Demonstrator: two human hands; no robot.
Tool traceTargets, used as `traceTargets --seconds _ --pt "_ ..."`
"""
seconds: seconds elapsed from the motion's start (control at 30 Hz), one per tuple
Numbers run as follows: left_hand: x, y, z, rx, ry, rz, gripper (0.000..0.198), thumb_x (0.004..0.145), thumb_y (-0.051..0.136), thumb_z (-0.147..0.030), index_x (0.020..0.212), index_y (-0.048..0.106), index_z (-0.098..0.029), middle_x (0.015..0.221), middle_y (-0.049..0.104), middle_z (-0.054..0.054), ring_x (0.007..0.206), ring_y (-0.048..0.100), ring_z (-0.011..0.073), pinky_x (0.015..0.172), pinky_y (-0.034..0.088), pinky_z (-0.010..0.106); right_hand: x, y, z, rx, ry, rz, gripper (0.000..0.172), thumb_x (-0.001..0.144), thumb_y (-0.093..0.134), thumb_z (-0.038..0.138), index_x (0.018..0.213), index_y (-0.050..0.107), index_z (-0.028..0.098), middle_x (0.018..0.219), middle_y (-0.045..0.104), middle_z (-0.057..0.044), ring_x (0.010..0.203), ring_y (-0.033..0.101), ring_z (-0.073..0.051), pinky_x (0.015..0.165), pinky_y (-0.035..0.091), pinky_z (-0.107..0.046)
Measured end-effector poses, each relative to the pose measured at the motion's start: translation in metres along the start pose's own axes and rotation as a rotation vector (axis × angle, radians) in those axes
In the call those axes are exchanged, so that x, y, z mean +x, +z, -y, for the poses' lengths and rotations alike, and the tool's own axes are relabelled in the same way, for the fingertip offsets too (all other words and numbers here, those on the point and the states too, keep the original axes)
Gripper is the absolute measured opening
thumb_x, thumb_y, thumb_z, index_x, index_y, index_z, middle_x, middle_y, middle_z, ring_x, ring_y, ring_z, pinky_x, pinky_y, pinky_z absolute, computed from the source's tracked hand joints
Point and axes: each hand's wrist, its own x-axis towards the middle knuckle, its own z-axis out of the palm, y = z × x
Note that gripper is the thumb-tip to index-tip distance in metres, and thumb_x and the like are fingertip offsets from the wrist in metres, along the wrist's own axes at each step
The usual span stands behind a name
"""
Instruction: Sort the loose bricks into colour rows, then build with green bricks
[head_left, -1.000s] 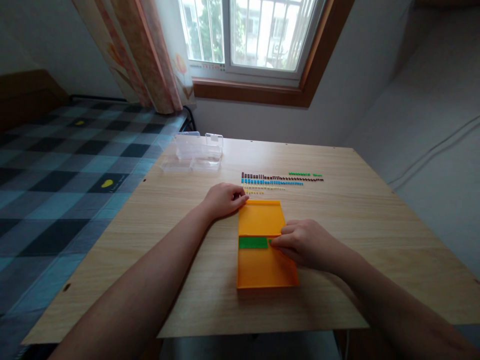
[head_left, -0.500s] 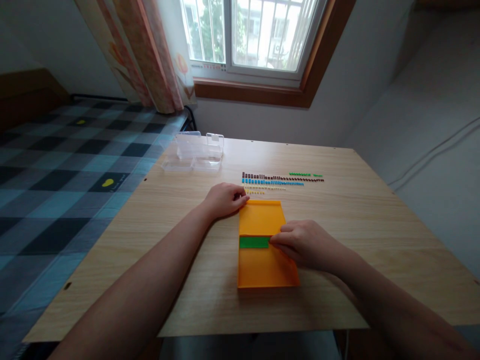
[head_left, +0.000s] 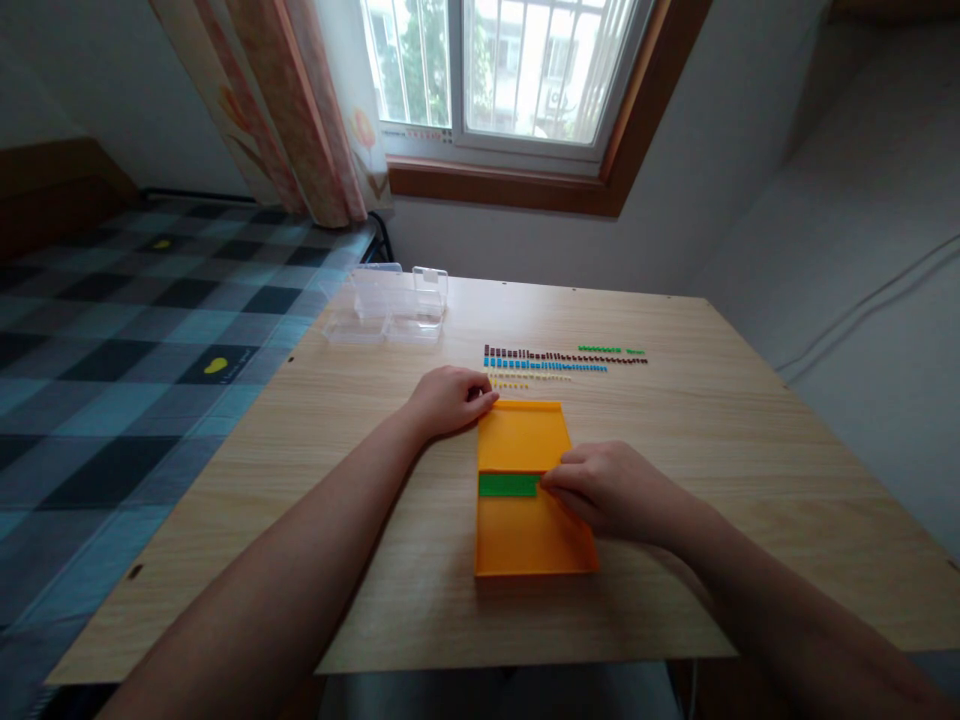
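An orange tray (head_left: 525, 438) lies on the wooden table, split by a crossbar, with a green strip (head_left: 507, 485) across it just below the bar. My right hand (head_left: 600, 488) is closed in a pinch at the strip's right end, over the tray's right edge; what lies between its fingertips is hidden. At the tray's upper left corner rests my left hand (head_left: 453, 398), its fingers curled; anything inside them is too small to tell. Beyond the tray are rows of small pieces: brown (head_left: 547, 355), blue (head_left: 544, 366), yellow (head_left: 512, 386) and green (head_left: 600, 349).
Clear plastic boxes (head_left: 397, 305) with open lids stand at the table's back left. A bed with a checked cover (head_left: 187, 350) adjoins the left side. Behind the table are a window and a curtain (head_left: 300, 130).
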Motion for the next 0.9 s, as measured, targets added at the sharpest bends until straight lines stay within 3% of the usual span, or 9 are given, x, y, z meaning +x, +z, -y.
traceTargets --seconds 0.8,0.9 --pt "-0.0001 0.0003 -0.0005 0.009 0.011 -0.003 0.031 0.091 0.057 -0.043 0.073 0.071 -0.021 0.071 0.070 0.002 0.062 0.056 0.0156 0.057 0.030 0.029 0.0011 0.0023 -0.0019 0.019 0.010 -0.003 0.018 0.091 0.058 0.012 0.078 0.069 0.018 0.075 0.069 -0.001 0.063 0.053 -0.010 0.058 0.029 -0.025" --pt "-0.0004 0.0009 0.0001 0.007 0.012 -0.003 0.032 0.091 0.056 -0.043 0.073 0.071 -0.021 0.072 0.070 0.003 0.063 0.056 0.0156 0.057 0.030 0.029 -0.0002 0.0047 -0.0046 0.066 -0.061 -0.127 0.020 0.094 0.056 0.015 0.084 0.072 0.019 0.075 0.070 -0.001 0.062 0.056 -0.011 0.058 0.032 -0.025"
